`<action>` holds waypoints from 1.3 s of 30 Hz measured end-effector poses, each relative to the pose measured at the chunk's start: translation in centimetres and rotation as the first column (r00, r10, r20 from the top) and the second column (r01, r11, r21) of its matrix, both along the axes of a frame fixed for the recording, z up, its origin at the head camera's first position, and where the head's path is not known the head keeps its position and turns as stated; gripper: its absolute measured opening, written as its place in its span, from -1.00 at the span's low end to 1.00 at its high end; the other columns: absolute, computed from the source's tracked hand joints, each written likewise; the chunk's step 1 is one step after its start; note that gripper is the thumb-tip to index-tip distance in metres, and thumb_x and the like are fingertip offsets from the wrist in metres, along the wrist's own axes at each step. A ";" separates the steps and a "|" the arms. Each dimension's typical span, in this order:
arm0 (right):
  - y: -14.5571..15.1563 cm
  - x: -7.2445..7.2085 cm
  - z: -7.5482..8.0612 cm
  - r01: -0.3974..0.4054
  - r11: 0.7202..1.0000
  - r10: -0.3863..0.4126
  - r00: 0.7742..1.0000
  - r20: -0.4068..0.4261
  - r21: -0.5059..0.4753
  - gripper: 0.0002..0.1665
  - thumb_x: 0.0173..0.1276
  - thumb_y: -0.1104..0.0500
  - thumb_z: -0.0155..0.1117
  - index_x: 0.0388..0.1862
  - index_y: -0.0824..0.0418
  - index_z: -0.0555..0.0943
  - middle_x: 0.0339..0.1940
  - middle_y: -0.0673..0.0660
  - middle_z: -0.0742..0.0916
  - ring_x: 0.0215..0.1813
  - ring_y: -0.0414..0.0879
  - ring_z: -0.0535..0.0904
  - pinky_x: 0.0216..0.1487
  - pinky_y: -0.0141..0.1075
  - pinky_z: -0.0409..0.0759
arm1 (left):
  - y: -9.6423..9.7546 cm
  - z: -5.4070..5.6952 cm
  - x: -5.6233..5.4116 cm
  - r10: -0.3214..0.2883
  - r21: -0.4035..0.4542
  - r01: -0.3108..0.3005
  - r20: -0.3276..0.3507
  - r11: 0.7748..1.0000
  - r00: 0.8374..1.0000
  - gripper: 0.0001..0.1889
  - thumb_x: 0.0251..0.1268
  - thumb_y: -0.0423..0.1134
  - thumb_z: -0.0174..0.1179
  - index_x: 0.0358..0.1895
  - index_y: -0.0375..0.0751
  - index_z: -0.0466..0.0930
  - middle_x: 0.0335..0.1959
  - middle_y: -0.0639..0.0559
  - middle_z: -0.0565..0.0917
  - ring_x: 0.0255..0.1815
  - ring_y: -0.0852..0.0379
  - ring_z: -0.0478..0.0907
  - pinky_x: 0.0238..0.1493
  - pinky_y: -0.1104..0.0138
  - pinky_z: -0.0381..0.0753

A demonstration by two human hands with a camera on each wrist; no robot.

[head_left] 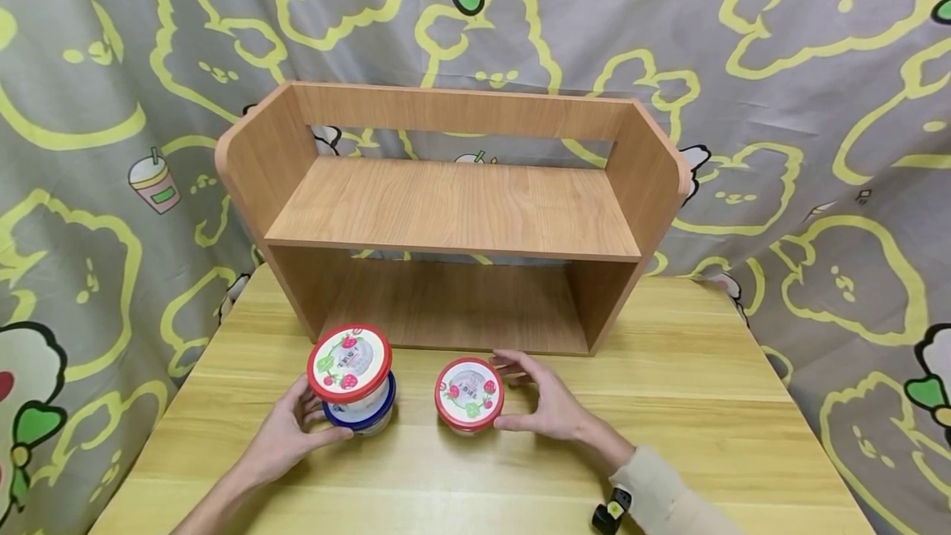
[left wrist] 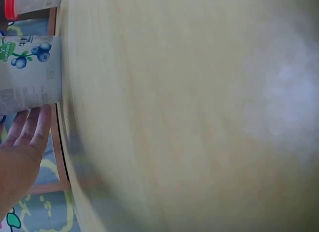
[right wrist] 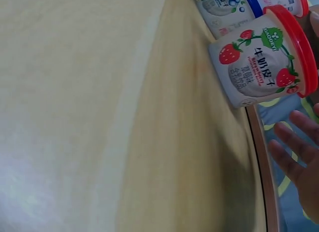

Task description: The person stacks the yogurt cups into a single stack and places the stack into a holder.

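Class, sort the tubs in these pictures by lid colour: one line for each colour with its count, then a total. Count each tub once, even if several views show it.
Red-lidded tubs: 2
Blue-lidded tub: 1
Total: 3 tubs
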State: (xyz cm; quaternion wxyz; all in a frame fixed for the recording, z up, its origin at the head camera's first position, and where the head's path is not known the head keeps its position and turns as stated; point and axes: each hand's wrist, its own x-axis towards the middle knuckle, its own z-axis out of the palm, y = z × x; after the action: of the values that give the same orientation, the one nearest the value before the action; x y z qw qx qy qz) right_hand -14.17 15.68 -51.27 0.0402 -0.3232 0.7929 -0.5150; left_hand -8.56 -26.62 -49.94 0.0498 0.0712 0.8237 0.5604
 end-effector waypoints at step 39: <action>-1.8 -0.1 -0.9 0.005 1.000 -0.006 0.999 0.042 0.028 0.09 0.04 0.02 0.77 0.53 0.04 0.42 0.34 0.05 0.69 0.21 -0.23 0.62 0.28 -0.33 0.66 | -0.2 -0.1 -0.1 -0.007 0.004 0.007 0.002 1.000 1.000 -0.04 0.17 -0.30 0.57 0.58 -0.33 0.17 0.40 -0.39 0.54 0.15 0.60 0.52 0.17 0.58 0.65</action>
State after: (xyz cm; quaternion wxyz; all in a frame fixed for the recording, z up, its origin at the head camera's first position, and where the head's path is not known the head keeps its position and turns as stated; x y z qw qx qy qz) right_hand -14.25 13.92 -52.22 0.0599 -0.3096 0.8000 -0.5105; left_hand -8.61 -26.80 -50.07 0.0526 0.0735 0.8222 0.5620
